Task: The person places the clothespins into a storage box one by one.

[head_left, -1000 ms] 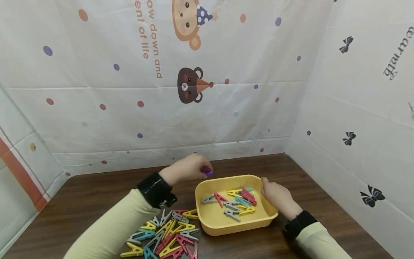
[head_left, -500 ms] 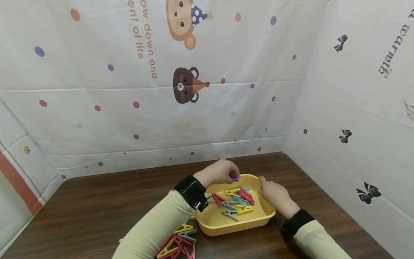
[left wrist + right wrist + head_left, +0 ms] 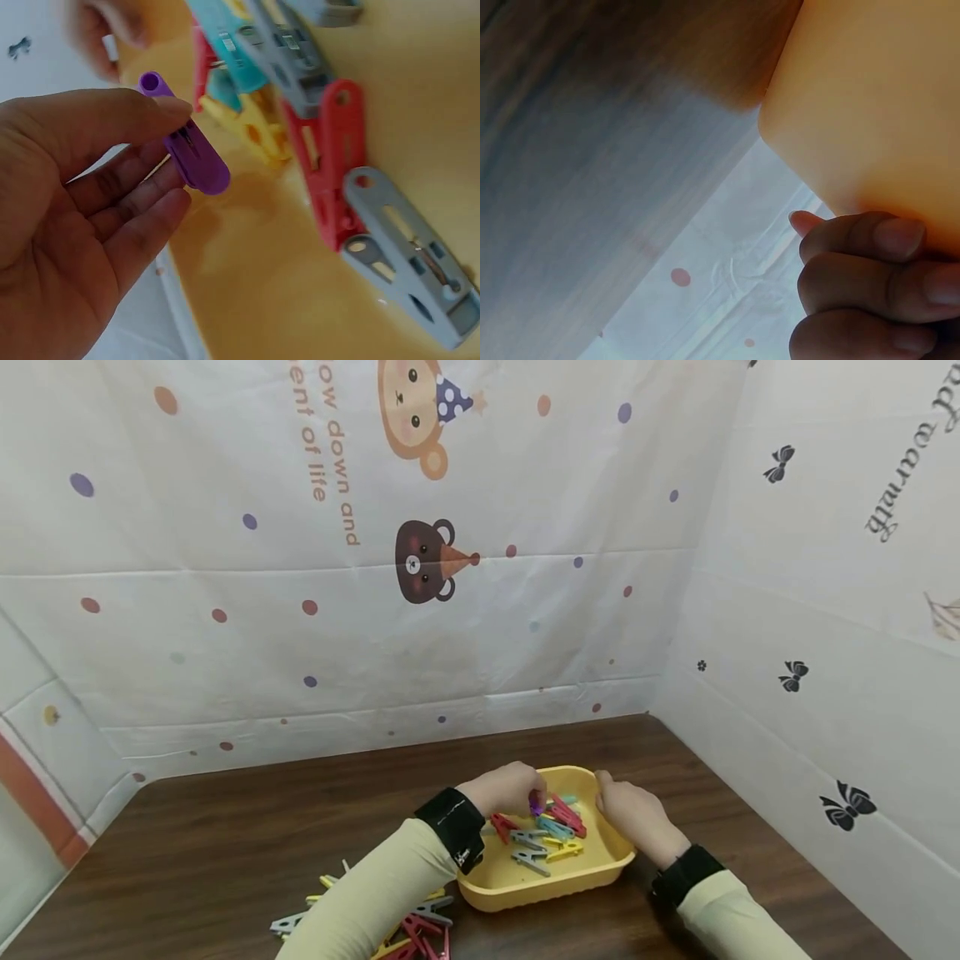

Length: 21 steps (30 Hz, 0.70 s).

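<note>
In the head view, my left hand point(image 3: 506, 791) is inside the far left part of a yellow plastic basin point(image 3: 543, 890). It pinches a purple clothespin point(image 3: 196, 154) between thumb and fingers, held above the basin floor in the left wrist view. Below and beside it lie red, grey, blue and yellow clothespins, among them a red one point(image 3: 341, 150) and a grey one point(image 3: 412, 255). My right hand point(image 3: 637, 814) grips the basin's right rim near the far corner. In the right wrist view its curled fingers point(image 3: 855, 281) press against the outer wall.
A loose pile of mixed clothespins point(image 3: 423, 935) lies on the brown wooden table point(image 3: 225, 835) left of the basin, partly hidden by my left sleeve point(image 3: 375, 889). White printed sheets point(image 3: 337, 643) hang behind the table and along its right side.
My left hand has carried the purple clothespin rightward from beyond the basin's left edge, over the rim, then down into the basin. My right hand stays on the rim.
</note>
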{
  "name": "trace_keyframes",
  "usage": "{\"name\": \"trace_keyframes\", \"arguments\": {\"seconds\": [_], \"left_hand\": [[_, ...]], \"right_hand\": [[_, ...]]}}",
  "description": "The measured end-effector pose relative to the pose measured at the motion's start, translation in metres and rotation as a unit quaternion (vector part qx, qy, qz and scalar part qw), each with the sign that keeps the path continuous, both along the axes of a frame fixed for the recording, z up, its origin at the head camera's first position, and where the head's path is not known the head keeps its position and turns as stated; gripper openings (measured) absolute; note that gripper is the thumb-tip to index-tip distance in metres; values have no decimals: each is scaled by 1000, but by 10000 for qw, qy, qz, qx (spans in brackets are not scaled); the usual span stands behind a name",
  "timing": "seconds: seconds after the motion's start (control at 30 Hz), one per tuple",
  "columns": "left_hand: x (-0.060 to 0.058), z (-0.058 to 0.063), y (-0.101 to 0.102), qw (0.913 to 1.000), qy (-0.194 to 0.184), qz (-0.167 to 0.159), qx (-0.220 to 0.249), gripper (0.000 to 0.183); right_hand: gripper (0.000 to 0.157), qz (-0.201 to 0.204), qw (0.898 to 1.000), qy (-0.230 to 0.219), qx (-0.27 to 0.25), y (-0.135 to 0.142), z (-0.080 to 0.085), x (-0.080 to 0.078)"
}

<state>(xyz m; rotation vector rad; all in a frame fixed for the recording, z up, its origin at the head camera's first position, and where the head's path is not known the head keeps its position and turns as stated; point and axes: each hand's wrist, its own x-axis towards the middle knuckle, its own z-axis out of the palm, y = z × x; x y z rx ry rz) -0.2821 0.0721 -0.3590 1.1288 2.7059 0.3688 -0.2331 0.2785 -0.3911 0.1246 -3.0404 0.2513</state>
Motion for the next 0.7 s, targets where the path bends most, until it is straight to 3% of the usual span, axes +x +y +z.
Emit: {"name": "trace_keyframes", "arguments": {"seconds": [0.3, 0.7], "left_hand": [[0, -15, 5, 9985, 292, 36, -453, 19], [7, -19, 5, 9933, 783, -143, -840, 18]], "right_hand": [[40, -15, 10000, -32, -4, -1, 3, 1], [39, -32, 9999, -106, -12, -2, 4, 2]]}}
